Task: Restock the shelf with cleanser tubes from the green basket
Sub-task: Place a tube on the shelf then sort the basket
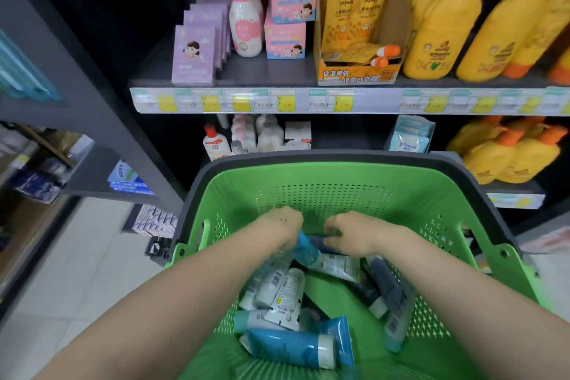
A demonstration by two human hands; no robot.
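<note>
Cleanser tubes (285,287) lie jumbled in the bottom of the green basket (324,191), blue, white and dark ones, none on the shelf (277,75) yet. Left hand (283,225) is deep in the pile, fingers curled round the end of a blue tube (305,250). Right hand (350,234) is just beside it, fingers curled onto a dark tube (319,240), though the contact is partly hidden. Step in hand looks like the pick-up. Best to grip each tube by the body, lift straight up clear of the basket wall, and shake off neighbours so nothing drags out. Tube labels show barcodes only, print too blurred to read. Yellow pouches (347,9) read "pipidi", their display carton (354,74) reads "保湿嫩肤, 儿童口袋霜". Pale blue pack (407,145) on the lower shelf looks like Johnson's. Price tags (279,101) show ¥, digits unreadable.
</note>
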